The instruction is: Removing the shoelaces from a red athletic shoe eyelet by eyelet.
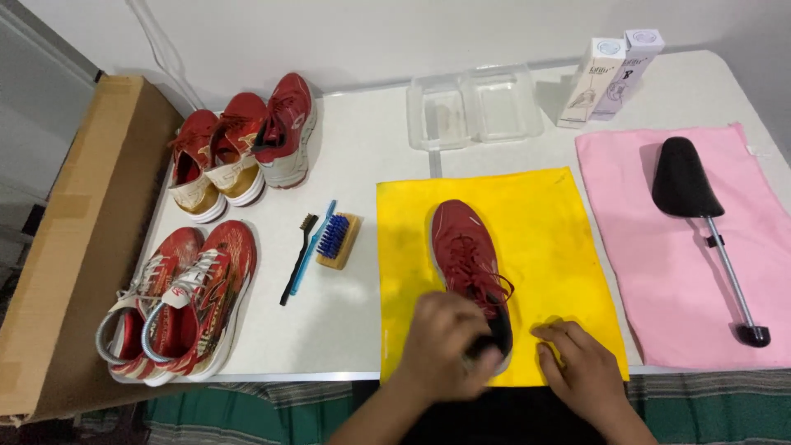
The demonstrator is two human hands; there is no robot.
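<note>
A dark red shoe point(466, 247) with red laces lies on a yellow cloth point(544, 222), toe pointing away from me. My left hand point(445, 342) covers the shoe's heel and grips it at the black collar; the hand is blurred. My right hand point(581, 367) rests flat on the yellow cloth just right of the heel, fingers bent, holding nothing that I can see.
A pink cloth point(651, 272) at right carries a black shoe tree point(692, 198). Left of the yellow cloth lie a wooden brush with blue bristles point(336, 239) and two thin brushes point(303, 255). Red shoes point(247, 148) and red patterned shoes point(181, 301) sit at left beside a cardboard box point(74, 231). Clear plastic trays point(474, 107) and two small white boxes point(606, 74) stand at the back.
</note>
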